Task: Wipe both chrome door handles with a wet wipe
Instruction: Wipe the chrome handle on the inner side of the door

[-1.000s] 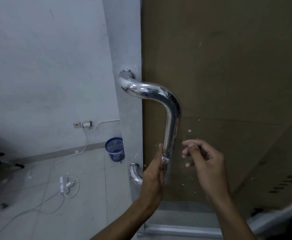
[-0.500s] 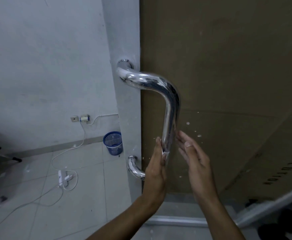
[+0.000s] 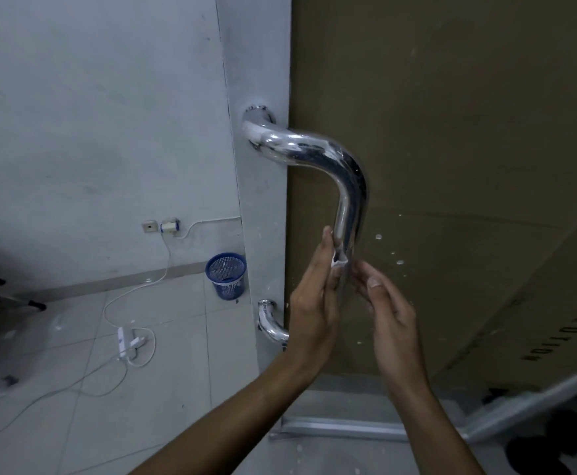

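While the small white wet wipe point(image 3: 337, 260) sits pinned against the upright bar of the curved chrome door handle point(image 3: 347, 207), best kept wrapped and slid with steady pressure. Far left of the hands: blue mesh plastic wastebasket point(image 3: 226, 275), contents unclear. Left hand point(image 3: 312, 305), fingers straight, pressing the wipe; right hand point(image 3: 388, 315) relaxed, fingertips touching the bar, gripping nothing.
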